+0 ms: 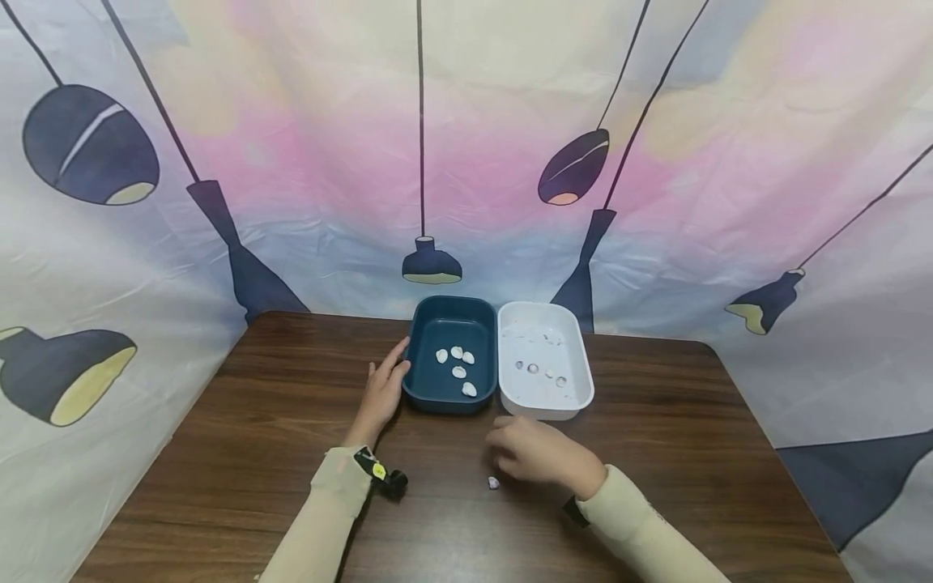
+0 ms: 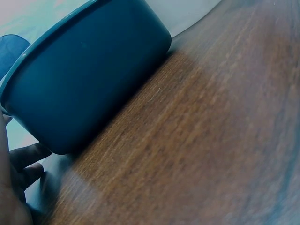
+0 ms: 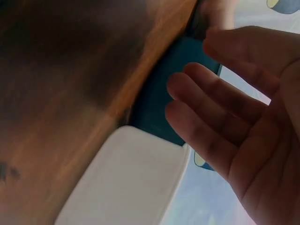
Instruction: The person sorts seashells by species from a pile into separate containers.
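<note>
My left hand (image 1: pixel 382 393) rests against the left side of a dark teal tray (image 1: pixel 449 405), its fingers touching the outer wall. In the left wrist view, fingers (image 2: pixel 29 157) show by the lower corner of that tray. Several white shells (image 1: pixel 458 372) lie inside it. My right hand (image 1: pixel 535 452) hovers over the table just in front of the white tray (image 1: pixel 543 409); the right wrist view shows its fingers (image 3: pixel 201 129) loosely bent, nothing between them. A small whitish-purple shell (image 1: pixel 493 482) lies on the table just below the right hand.
The white tray stands against the teal one and holds several small, round, shell-like pieces (image 1: pixel 533 368). Both trays sit near the back edge of the brown wooden table (image 1: pixel 291 356). A printed cloth with lamp drawings (image 1: pixel 350 162) hangs behind.
</note>
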Tool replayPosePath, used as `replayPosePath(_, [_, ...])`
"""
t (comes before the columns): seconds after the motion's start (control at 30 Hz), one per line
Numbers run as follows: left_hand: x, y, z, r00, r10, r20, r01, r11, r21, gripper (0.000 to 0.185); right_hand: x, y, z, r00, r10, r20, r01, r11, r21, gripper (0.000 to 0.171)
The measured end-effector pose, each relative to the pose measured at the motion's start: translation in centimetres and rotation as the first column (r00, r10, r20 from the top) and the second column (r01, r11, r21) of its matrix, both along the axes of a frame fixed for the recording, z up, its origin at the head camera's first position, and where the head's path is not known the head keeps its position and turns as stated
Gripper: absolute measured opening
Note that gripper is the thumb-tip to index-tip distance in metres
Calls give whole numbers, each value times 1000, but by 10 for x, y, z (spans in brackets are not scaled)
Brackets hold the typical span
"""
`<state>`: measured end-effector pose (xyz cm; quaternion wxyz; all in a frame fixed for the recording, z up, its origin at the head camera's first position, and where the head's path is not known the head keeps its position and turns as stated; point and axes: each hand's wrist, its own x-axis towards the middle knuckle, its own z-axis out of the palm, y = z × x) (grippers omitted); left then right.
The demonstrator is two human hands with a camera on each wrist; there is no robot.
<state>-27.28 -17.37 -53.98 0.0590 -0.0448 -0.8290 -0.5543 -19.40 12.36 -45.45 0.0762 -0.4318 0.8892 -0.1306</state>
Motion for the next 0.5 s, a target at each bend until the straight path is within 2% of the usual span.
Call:
replayPosePath(0.23, [0,0,0,1000,-1,5,1,1000,5,54,9,-7,-6,990,-14,140,6,998,56,19])
replayPosePath(0.37, [-1,0,0,1000,-3,3,3,1000,3,53,13,-10,-9,988,-11,154,1,998,66,17])
replayPosePath(0.5, [0,1,0,1000,-1,-1,1,1000,4,52,14,-11,-13,992,5,124,-13,998,64,17])
